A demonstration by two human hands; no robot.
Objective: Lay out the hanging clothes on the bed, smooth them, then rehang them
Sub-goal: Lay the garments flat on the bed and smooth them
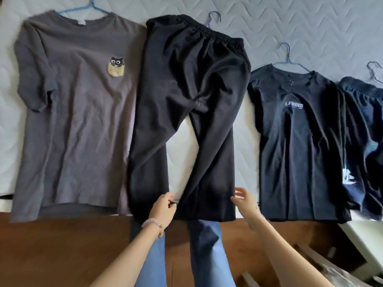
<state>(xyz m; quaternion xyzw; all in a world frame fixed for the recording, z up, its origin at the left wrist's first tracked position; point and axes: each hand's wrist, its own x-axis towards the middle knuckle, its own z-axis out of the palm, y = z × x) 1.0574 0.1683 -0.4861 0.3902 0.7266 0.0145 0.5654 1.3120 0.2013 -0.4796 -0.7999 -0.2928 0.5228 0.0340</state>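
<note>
Conceivably, with left hand (163, 206) pinching the trousers (186, 90) and right hand (244, 200) open, a lopsided tug re-wrinkles them.

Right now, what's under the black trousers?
The mattress shows between the legs of the trousers; a hanger hook pokes out past the waistband. The rest of the hanger is covered.

Brown wooden floor (62, 245) (blurred clutter (323, 264) lower right).
</note>
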